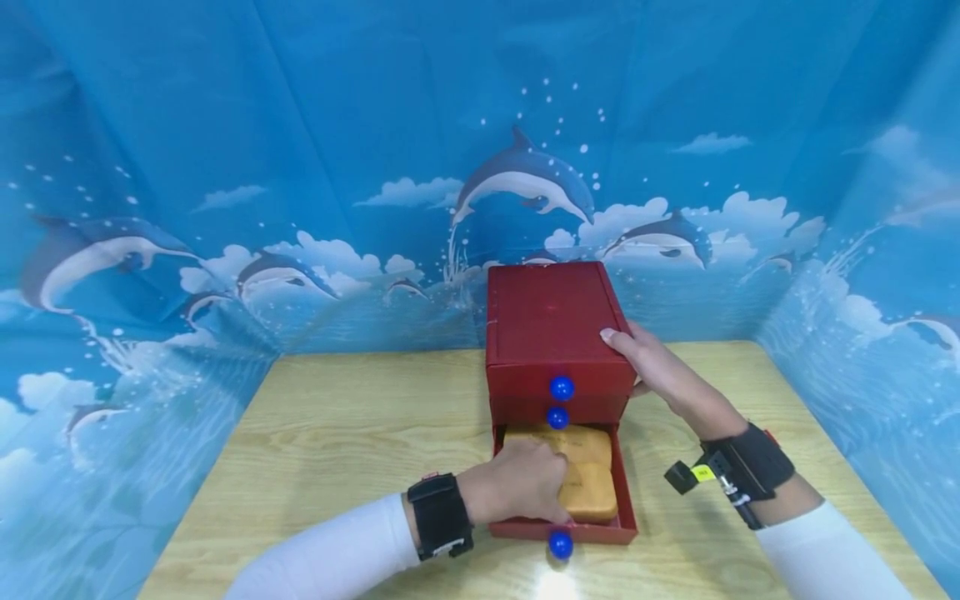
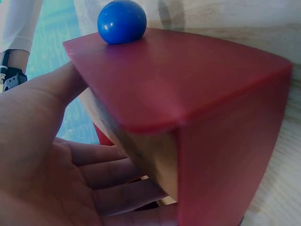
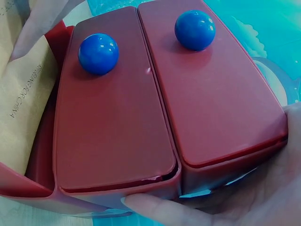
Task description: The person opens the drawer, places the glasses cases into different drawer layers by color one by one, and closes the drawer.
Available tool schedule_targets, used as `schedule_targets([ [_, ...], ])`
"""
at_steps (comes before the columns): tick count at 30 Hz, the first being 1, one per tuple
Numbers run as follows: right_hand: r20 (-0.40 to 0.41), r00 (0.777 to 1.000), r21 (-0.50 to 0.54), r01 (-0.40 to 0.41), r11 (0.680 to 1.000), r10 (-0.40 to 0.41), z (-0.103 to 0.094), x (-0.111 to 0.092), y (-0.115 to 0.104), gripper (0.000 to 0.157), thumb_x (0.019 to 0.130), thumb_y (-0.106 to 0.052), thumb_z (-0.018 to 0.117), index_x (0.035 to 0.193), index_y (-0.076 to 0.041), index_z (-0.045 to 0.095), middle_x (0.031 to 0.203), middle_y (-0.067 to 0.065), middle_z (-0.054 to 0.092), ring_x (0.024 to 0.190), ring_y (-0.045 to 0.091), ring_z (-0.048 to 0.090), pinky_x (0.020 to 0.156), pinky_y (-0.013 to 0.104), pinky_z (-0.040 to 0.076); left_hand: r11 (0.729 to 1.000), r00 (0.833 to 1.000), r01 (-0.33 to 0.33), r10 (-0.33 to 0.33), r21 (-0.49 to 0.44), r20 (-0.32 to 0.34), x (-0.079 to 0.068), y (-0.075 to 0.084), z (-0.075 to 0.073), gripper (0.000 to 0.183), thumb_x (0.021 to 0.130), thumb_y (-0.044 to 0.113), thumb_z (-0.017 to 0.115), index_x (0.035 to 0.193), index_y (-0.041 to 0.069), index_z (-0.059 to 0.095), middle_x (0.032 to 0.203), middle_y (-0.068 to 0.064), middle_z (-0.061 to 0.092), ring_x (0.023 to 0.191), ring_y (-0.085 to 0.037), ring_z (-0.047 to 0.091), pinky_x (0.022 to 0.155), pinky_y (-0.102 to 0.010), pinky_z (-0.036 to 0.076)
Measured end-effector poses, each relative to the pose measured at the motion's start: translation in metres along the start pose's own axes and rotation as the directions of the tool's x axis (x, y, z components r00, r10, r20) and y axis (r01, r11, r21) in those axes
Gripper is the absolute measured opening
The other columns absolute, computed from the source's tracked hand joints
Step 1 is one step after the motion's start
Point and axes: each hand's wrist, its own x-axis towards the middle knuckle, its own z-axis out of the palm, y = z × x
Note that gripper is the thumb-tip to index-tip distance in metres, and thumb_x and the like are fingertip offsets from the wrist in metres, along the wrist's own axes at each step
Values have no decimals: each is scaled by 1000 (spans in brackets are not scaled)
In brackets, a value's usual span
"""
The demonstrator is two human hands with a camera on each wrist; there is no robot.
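A red box of stacked drawers (image 1: 555,317) stands at the back of the table, with its bottom drawer (image 1: 630,500) pulled out. Tan packages (image 1: 588,492) with small printed letters lie in that drawer. My left hand (image 1: 525,479) reaches into the front left of the drawer; its curled fingers and thumb hold a tan package (image 2: 155,157) just behind the drawer's front panel, the thumb tip hidden by that panel. At the box's right side, my right hand (image 1: 652,362) grips the upper edge, thumb on top and fingers against the side wall.
Each drawer front carries a round blue knob; the lowest knob (image 1: 561,545) sits on the open drawer. Two upper drawers are closed. The wooden table (image 1: 360,417) extends to both sides, and a blue dolphin-printed curtain (image 1: 337,167) rises right behind the box.
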Motion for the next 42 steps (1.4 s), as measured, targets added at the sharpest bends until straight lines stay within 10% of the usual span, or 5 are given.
schedule_targets([
  [13,-5,1000,-13,-5,1000,5,2,-2,1,69,98,-53,39,147,-10,18,126,23,48,103,35,56,70,48,54,998,983,27,-37,56,179,4,11,-2,41,73,42,73,54,23,43,53,10,34,50,-8,38,41,-27,34],
  [23,-1,1000,-24,-14,1000,14,0,-1,4,71,98,-56,36,148,-9,15,126,25,48,104,36,55,70,48,54,993,993,22,-35,115,113,3,15,6,41,76,51,72,56,24,49,60,11,45,54,-6,42,41,-28,35],
  [36,-7,1000,-24,5,1000,-5,0,0,3,69,99,-54,35,147,-9,17,123,25,50,100,34,58,69,47,54,999,983,37,-30,-31,181,4,14,-4,44,85,55,63,60,22,47,54,9,36,47,-7,34,41,-24,25],
  [42,-8,1000,-11,8,1000,-8,2,0,3,69,99,-54,36,148,-10,17,124,24,49,101,34,57,70,47,54,999,998,-5,9,-54,66,-2,10,-10,43,88,55,59,63,21,48,59,9,40,50,-5,37,38,-22,28],
])
